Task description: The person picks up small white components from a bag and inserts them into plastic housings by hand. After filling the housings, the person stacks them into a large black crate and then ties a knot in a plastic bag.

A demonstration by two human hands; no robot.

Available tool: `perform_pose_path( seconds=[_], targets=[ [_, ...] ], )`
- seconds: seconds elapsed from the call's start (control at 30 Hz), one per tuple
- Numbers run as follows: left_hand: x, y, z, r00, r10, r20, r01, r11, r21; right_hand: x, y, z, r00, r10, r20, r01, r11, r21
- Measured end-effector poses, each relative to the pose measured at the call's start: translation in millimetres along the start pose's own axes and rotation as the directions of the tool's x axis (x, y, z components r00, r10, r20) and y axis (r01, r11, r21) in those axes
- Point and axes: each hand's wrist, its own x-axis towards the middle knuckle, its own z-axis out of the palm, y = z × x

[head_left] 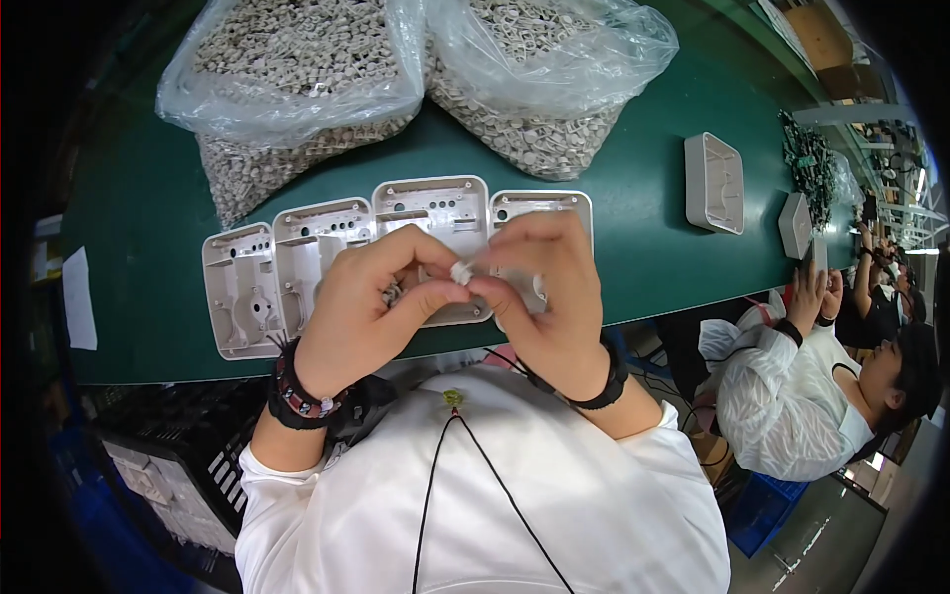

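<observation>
Between the fingertips of both my hands is a small white plastic part [461,272], too small to make out its exact kind. My left hand [381,292] pinches it from the left, and more small grey-white pieces [393,293] show inside its curled fingers. From the right, my right hand [549,287] meets the part with thumb and fingertips. Both hands hover over a row of several open white plastic housings [237,287], moulded with compartments, posts and holes. My hands hide much of the middle housings.
Two clear plastic bags [297,89] full of small grey-white parts stand at the back of the green table [643,257]. Another housing [714,183] lies to the right. A co-worker [802,386] sits at the right. A black crate [188,445] is below at left.
</observation>
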Motion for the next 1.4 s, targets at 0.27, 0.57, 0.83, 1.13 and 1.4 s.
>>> perform_pose_path(
  seconds=[0.27, 0.57, 0.83, 1.13, 1.4],
  targets=[
    [-7, -5, 3, 0.993, 0.058, 0.107, -0.087, 0.955, 0.285, -10, 0, -23, 0.947, 0.002, 0.323, 0.026, 0.996, -0.083],
    [-6, 0, 8, 0.990, 0.136, -0.034, -0.126, 0.971, 0.201, 23, 0, -66, 0.908, -0.082, 0.410, 0.259, 0.880, -0.398],
    [-22, -10, -13, 0.977, -0.083, -0.195, 0.038, 0.974, -0.223, 38, 68, -71, 0.733, 0.014, 0.680, 0.556, 0.564, -0.611],
    [-18, -14, -18, 0.979, -0.119, -0.168, 0.076, 0.968, -0.241, 53, 65, -62, 0.639, -0.028, 0.768, 0.697, 0.444, -0.564],
    [-14, -21, -17, 0.976, -0.091, -0.196, 0.038, 0.965, -0.260, 50, 63, -79, 0.669, 0.056, 0.741, 0.573, 0.596, -0.563]
  ],
)
